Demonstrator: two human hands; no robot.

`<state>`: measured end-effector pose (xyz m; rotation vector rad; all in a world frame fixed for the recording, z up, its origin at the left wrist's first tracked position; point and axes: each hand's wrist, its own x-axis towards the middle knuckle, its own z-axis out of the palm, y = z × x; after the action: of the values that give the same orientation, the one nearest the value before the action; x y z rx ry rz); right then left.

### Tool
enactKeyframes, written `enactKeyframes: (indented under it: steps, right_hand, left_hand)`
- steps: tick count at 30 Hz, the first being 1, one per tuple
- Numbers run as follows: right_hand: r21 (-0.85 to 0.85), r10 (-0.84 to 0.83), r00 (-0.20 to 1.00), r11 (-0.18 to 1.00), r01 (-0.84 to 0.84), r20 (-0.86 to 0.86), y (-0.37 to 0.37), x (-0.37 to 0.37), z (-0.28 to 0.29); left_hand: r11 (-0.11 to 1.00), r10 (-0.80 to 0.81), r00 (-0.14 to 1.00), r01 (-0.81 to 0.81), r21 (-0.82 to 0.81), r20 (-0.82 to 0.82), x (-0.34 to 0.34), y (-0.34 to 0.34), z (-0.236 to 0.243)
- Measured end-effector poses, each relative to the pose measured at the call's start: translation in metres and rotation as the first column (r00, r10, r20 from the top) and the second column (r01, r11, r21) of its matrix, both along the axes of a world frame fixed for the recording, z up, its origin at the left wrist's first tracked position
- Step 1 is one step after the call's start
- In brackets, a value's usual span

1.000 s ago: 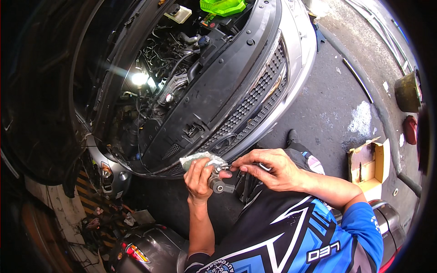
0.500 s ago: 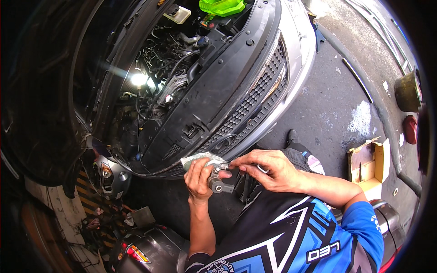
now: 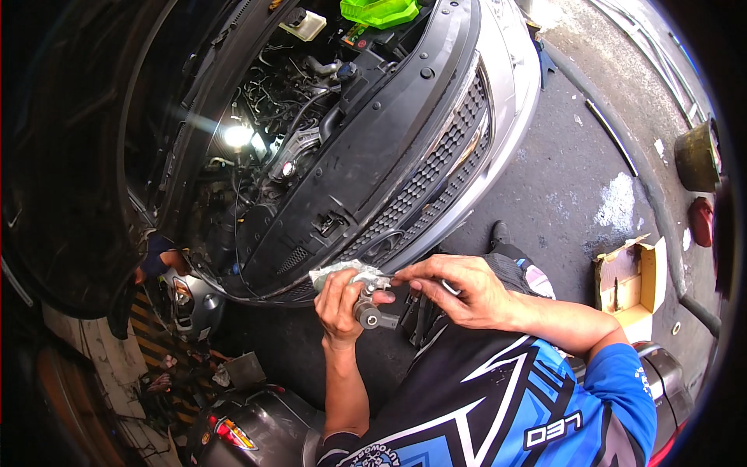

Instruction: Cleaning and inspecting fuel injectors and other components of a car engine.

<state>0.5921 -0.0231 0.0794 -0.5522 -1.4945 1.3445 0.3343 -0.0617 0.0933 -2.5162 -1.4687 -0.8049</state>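
Note:
My left hand (image 3: 336, 310) is closed around a diesel fuel injector (image 3: 368, 314), its round grey end toward me and a dark connector sticking out at its side. A crumpled whitish rag (image 3: 327, 274) is bunched between those fingers and the injector. Just to the right, my right hand (image 3: 471, 294) pinches a thin metal pick (image 3: 450, 288). The pick's far end reaches the side of the injector beside the rag. Fingers hide much of both the injector and the pick.
Ahead is a car's uncovered engine bay (image 3: 299, 117) with a bright work lamp (image 3: 237, 136) and a green tray (image 3: 381, 11). The front grille (image 3: 436, 167) lies close beyond my hands. An open cardboard box (image 3: 640, 284) sits at right; a motorcycle (image 3: 241, 424) stands lower left.
The injector has shifted very slightly within my left hand, and my right fingers have moved a little at it. At far left, part of another person has come further into view.

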Motion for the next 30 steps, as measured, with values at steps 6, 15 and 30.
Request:
enactKeyframes:
  steps: [6,15,30]
  right_hand:
    - [0.019,0.012,0.999,1.0,-0.011,-0.045,-0.0003,0.0001,-0.0012]
    - [-0.043,-0.007,1.0,0.999,0.007,-0.005,-0.0014,-0.0003,-0.0003]
    - [-0.005,0.026,0.998,1.0,-0.026,-0.057,-0.0035,-0.0016,-0.0041]
  left_hand:
    - [1.0,0.001,1.0,-0.001,-0.003,-0.002,0.0001,-0.0008,0.0002]
    - [1.0,-0.004,1.0,0.004,0.025,0.007,0.0012,-0.0005,-0.0003]
    - [0.999,-0.009,1.0,0.009,0.031,0.005,0.001,-0.0004,-0.0005]
